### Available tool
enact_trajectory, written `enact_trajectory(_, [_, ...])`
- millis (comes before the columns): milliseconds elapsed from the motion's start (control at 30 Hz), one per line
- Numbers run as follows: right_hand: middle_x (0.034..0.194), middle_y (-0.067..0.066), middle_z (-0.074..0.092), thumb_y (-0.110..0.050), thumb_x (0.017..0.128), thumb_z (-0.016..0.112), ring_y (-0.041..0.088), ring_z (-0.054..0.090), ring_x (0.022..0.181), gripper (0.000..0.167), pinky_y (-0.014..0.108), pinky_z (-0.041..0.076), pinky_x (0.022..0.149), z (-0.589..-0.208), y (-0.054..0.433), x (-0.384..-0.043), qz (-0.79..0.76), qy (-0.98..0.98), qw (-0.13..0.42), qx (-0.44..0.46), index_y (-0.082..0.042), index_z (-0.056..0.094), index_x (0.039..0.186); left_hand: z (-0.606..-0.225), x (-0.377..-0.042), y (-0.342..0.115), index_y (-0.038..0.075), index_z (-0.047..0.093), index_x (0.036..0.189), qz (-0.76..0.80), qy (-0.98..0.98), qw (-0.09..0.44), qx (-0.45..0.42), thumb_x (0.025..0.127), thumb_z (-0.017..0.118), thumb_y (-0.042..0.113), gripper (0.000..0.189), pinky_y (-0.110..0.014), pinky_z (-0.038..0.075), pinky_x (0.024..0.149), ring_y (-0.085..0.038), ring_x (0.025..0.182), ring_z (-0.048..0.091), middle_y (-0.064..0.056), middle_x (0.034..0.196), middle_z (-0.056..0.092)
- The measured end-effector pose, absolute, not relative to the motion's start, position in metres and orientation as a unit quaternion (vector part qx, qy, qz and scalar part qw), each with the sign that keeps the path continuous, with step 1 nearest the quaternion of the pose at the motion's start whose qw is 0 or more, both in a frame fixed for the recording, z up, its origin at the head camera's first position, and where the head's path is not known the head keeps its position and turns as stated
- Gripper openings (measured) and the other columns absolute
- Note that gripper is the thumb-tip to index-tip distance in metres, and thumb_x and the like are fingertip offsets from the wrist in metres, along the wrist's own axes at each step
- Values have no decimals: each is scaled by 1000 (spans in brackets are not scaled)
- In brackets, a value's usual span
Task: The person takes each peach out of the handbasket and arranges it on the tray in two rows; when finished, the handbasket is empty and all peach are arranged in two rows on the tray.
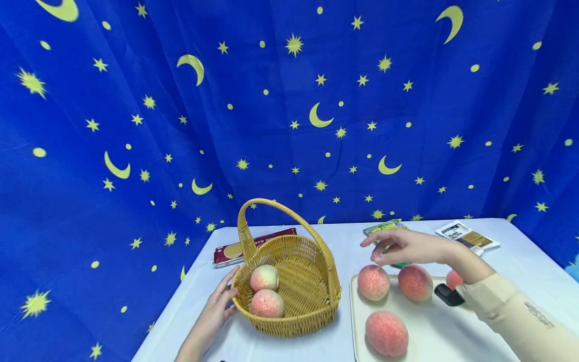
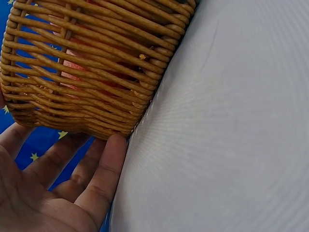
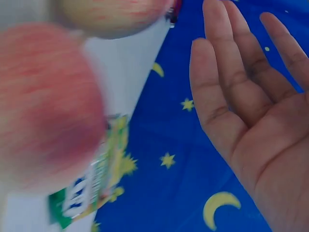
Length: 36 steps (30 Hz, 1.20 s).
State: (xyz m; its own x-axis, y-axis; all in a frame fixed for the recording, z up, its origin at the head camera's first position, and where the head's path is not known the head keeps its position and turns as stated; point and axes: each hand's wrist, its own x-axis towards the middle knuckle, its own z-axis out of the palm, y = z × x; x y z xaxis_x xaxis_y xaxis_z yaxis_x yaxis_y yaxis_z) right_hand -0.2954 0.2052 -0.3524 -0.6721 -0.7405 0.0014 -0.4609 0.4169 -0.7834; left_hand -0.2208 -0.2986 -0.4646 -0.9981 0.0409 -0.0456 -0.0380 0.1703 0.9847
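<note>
My left hand [image 1: 216,309] touches the left side of a wicker basket [image 1: 312,318] with a tall arched handle. In the left wrist view its extended fingers [image 2: 104,166] meet the woven wall low down, close to the tablecloth. Two pale pink peaches [image 1: 267,303] lie inside the basket. Held over the far edge of a white tray [image 1: 434,332], my right hand [image 1: 404,247] has loosely bent fingers and nothing in them. Near it on the tray are several redder peaches [image 1: 374,282]; in the right wrist view one peach [image 3: 46,106] looms blurred beside the hand.
A dark red packet [image 1: 228,255] lies behind the basket. Beyond the tray are a green packet [image 1: 398,223], partly hidden by the right hand, and a white and brown packet [image 1: 466,235]. A blue curtain [image 1: 289,100] with stars and moons hangs behind the table.
</note>
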Motion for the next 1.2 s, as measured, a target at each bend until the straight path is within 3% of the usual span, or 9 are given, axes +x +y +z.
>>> enact_trajectory(133, [122,8,73,-29,105,70,20,71,110,48,31,59,93,-340,175,-318,-378,838,182,-349,-13,60,149,-470,-219,-300,21,28,172,648,761,34,1,113,45,26,62,-55,51,116,-48,156,36,-24,178,19])
enact_trajectory(333, [126,10,75,-32,105,70,23,73,107,52,41,59,92,-330,121,-350,-372,836,196,-352,-16,56,153,-471,-219,-301,23,29,171,652,757,35,-3,112,47,27,63,-53,52,116,-47,156,36,-22,179,18])
enact_trajectory(533, [137,14,70,-33,104,69,29,68,123,51,47,60,99,-335,75,-370,-392,830,192,-347,-21,57,152,-472,-219,-299,23,29,171,656,754,36,1,112,47,27,63,-51,52,116,-46,155,38,-21,178,20])
enact_trajectory(700, [145,14,66,-35,104,70,36,65,132,51,53,56,108,-338,43,-377,-416,807,195,-371,-20,58,152,-470,-221,-298,24,31,171,661,750,30,-1,111,48,27,62,-43,56,110,-43,152,44,-21,178,23])
enact_trajectory(867, [136,18,71,-31,106,67,41,70,125,52,58,58,106,-342,15,-383,-420,793,205,-390,-15,55,155,-469,-222,-299,22,32,170,665,747,23,2,111,48,24,61,-32,59,100,-38,145,51,-21,176,26])
enact_trajectory(1033, [141,24,66,-28,108,65,47,65,130,48,64,52,111,-347,-8,-381,-464,766,240,-375,-17,55,154,-469,-223,-301,23,34,170,668,744,19,3,111,47,23,60,-30,60,98,-35,142,55,-21,175,29])
enact_trajectory(1100, [144,25,65,-26,109,64,48,63,132,47,61,54,107,-349,-16,-380,-476,757,256,-368,-16,55,154,-468,-223,-301,25,35,169,670,742,20,1,111,47,23,59,-30,60,97,-33,139,57,-21,174,32])
enact_trajectory(1200, [143,25,66,-23,109,64,47,65,130,49,46,58,94,-352,-27,-380,-468,758,269,-366,-11,53,155,-468,-222,-302,26,34,170,668,744,21,0,112,47,24,60,-31,60,96,-32,135,59,-23,171,36])
